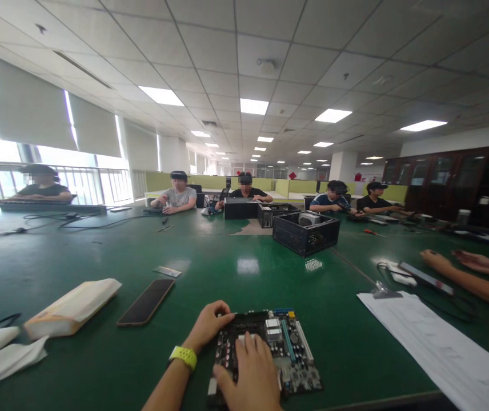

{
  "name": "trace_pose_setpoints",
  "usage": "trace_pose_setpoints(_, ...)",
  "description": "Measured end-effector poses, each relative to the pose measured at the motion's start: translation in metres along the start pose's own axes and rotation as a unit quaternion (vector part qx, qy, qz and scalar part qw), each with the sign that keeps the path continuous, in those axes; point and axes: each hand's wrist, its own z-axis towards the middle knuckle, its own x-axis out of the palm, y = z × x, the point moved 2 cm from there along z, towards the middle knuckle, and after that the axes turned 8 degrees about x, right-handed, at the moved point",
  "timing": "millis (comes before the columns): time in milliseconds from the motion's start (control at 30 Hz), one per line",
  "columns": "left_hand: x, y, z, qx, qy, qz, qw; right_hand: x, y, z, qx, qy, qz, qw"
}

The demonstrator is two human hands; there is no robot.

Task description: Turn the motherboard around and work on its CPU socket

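A motherboard (302,342) lies flat on the green table in front of me, with slots and white connectors along its right side. My left hand (210,325), with a yellow-green watch band (183,357) at the wrist, is at the board's far left corner, its fingers curled and closed on the edge. Palm down, my right hand (255,371) rests over the left middle of the board. Its fingers are stretched out and the thumb is apart. What lies beneath its fingers is hidden.
Left of the board are a phone (147,302) and a tissue pack (73,308). A clipboard with papers (437,342) lies at the right, near another person's arms (467,274). Black computer cases (307,233) stand farther back. Several people sit across the table (210,257).
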Motion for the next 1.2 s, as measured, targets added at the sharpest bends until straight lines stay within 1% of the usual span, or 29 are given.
trace_pose_setpoints(100, 0.001, 0.002, 0.000, -0.005, -0.003, -0.001, 1.000, 0.007, -0.005, -0.002, 0.005, 0.001, 0.007, 1.000)
trace_pose_setpoints(233, 0.001, 0.002, 0.001, -0.007, -0.001, -0.009, 1.000, -0.002, -0.005, -0.006, -0.031, -0.003, 0.029, 0.999)
trace_pose_setpoints(367, 0.001, -0.001, 0.000, -0.006, 0.001, -0.017, 1.000, -0.010, -0.002, -0.006, -0.029, 0.010, 0.013, 0.999)
trace_pose_setpoints(500, 0.002, -0.005, -0.002, -0.012, -0.003, -0.020, 1.000, -0.009, -0.001, -0.005, -0.032, 0.039, -0.009, 0.999)
trace_pose_setpoints(567, 0.001, -0.007, -0.002, -0.015, -0.008, -0.018, 1.000, -0.008, -0.001, -0.005, -0.031, 0.044, -0.021, 0.998)
trace_pose_setpoints(700, 0.000, -0.007, -0.001, -0.016, -0.020, -0.012, 1.000, -0.015, -0.008, 0.000, -0.028, 0.018, -0.046, 0.998)
trace_pose_setpoints(767, 0.000, -0.006, -0.001, -0.016, -0.025, -0.010, 1.000, -0.025, -0.020, 0.010, -0.034, 0.009, -0.068, 0.997)
trace_pose_setpoints(867, -0.001, -0.006, -0.001, -0.018, -0.023, -0.008, 1.000, -0.047, -0.050, 0.036, -0.025, 0.000, -0.119, 0.993)
trace_pose_setpoints(967, -0.003, -0.007, -0.003, -0.022, -0.013, -0.008, 1.000, -0.071, -0.090, 0.067, 0.020, -0.032, -0.176, 0.984)
trace_pose_setpoints(1033, -0.003, -0.008, -0.003, -0.023, -0.009, -0.009, 1.000, -0.082, -0.117, 0.086, 0.062, -0.061, -0.202, 0.975)
trace_pose_setpoints(1133, -0.003, -0.008, -0.003, -0.023, -0.008, -0.011, 1.000, -0.089, -0.149, 0.106, 0.129, -0.091, -0.211, 0.965)
trace_pose_setpoints(1200, -0.003, -0.008, -0.002, -0.024, -0.008, -0.013, 1.000, -0.088, -0.161, 0.113, 0.145, -0.099, -0.203, 0.963)
